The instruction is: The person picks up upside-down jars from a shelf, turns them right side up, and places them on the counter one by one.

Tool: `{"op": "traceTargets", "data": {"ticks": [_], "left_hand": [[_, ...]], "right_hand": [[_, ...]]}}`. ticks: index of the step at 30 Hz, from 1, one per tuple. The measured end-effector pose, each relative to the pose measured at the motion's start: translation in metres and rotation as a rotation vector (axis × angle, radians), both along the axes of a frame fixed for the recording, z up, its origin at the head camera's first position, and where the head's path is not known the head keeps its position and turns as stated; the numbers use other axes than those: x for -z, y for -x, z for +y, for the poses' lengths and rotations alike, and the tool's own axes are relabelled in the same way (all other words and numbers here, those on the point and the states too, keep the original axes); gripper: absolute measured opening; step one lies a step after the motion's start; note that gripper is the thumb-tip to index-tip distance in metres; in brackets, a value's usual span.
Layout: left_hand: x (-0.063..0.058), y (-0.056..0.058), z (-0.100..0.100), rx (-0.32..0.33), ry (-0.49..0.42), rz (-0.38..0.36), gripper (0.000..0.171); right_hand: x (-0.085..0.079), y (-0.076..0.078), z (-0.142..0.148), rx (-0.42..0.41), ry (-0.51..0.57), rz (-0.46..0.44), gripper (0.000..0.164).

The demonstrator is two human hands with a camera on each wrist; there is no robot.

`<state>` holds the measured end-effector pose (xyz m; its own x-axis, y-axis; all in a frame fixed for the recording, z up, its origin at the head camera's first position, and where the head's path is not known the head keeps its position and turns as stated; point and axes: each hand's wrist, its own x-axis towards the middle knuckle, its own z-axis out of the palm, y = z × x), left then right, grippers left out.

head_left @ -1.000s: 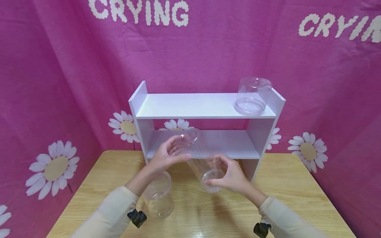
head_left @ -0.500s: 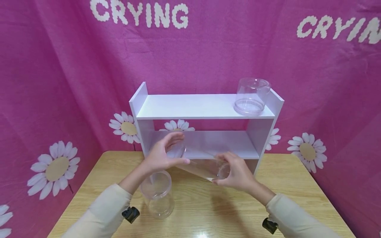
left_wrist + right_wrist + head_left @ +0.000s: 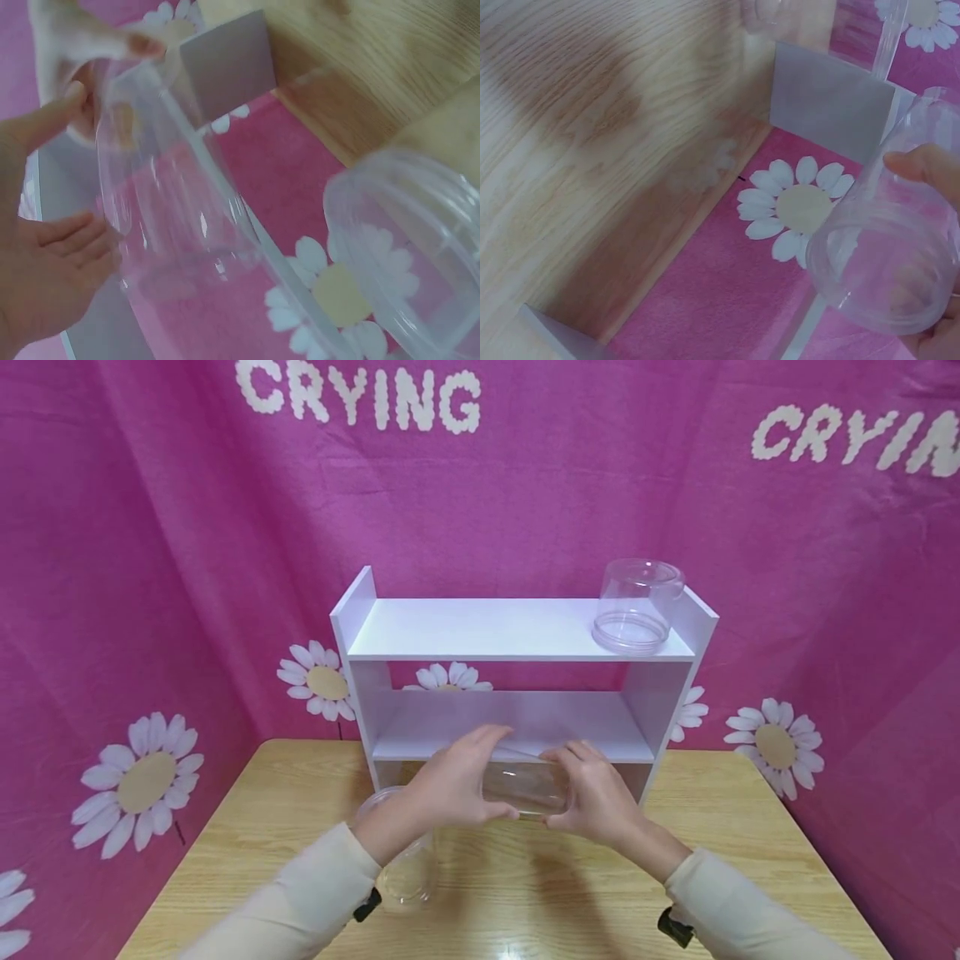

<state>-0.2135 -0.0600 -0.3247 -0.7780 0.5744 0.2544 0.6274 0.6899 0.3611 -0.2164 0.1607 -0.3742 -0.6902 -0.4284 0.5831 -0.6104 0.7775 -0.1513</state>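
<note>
A tall clear plastic jar (image 3: 525,787) lies nearly level between my two hands, in front of the shelf's lower tier. My right hand (image 3: 600,797) grips its right end, thumb on the near side; the right wrist view shows a ringed circular end (image 3: 885,270) beside those fingers. My left hand (image 3: 450,787) spans the jar from the left, fingers over the top and thumb below, hiding that end. In the left wrist view the jar body (image 3: 176,202) runs past the left fingers (image 3: 75,244). A second clear jar (image 3: 408,875) stands on the table, partly behind my left forearm.
A white two-tier shelf (image 3: 480,628) stands at the back of the wooden table (image 3: 720,827). Another clear jar (image 3: 637,606) sits on its top tier at the right end. Pink cloth (image 3: 540,502) with daisies and lettering hangs behind and at both sides.
The held jar has swung from a steep slant to nearly level. My left hand has moved right and down along it, closer to my right hand, which has shifted slightly right.
</note>
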Motion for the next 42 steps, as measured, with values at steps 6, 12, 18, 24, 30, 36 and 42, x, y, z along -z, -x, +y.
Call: {"op": "traceTargets", "data": {"ticks": [6, 12, 18, 24, 30, 36, 42], "left_hand": [[0.008, -0.003, 0.018, -0.021, 0.244, 0.244, 0.089], [0.014, -0.004, 0.026, -0.078, 0.421, 0.439, 0.079], [0.02, -0.003, 0.027, -0.106, 0.459, 0.532, 0.073], [0.03, -0.002, 0.031, -0.102, 0.416, 0.602, 0.072], [0.036, -0.003, 0.035, -0.142, 0.426, 0.618, 0.077], [0.041, -0.001, 0.034, -0.178, 0.371, 0.64, 0.076], [0.05, 0.0, 0.031, -0.172, 0.308, 0.674, 0.076]], "right_hand": [[-0.005, -0.003, -0.005, 0.011, -0.004, 0.038, 0.073], [-0.006, -0.004, -0.008, 0.042, -0.015, 0.033, 0.07], [-0.007, -0.005, -0.009, 0.051, -0.04, 0.065, 0.07], [-0.008, -0.009, -0.006, 0.072, -0.085, 0.05, 0.074], [-0.014, -0.014, 0.005, 0.083, -0.101, -0.016, 0.1], [-0.029, -0.015, 0.032, 0.06, 0.028, -0.037, 0.111], [-0.034, -0.017, 0.066, 0.144, 0.234, 0.015, 0.092]]}}
